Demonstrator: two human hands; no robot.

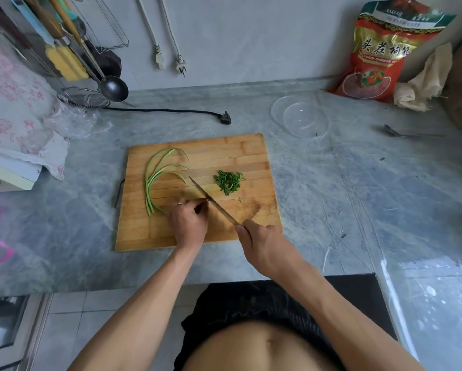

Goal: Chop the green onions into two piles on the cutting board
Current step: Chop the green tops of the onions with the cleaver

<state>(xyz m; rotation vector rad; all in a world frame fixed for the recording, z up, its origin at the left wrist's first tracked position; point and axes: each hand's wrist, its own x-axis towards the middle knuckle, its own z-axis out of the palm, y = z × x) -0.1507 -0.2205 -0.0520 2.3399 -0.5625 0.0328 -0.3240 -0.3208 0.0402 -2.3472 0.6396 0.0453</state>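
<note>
A wooden cutting board (197, 236) lies on the grey counter. Several long uncut green onions (155, 178) curve across its left part. One small pile of chopped green onion (228, 182) sits right of centre. My right hand (262, 243) grips the handle of a knife (213, 202), whose blade runs diagonally up-left over the board between the stalks and the pile. My left hand (188, 220) rests on the board with curled fingers, its fingertips against the blade's left side. The stalks' cut ends lie just left of it. Nothing shows inside its fingers.
A clear plastic bowl (301, 119) stands beyond the board's right corner, and a red snack bag (377, 54) leans on the wall. A spoon (409, 133) lies far right. A black plug and cord (224, 117) lie behind the board. Ladle and strainer (90, 97) sit back left.
</note>
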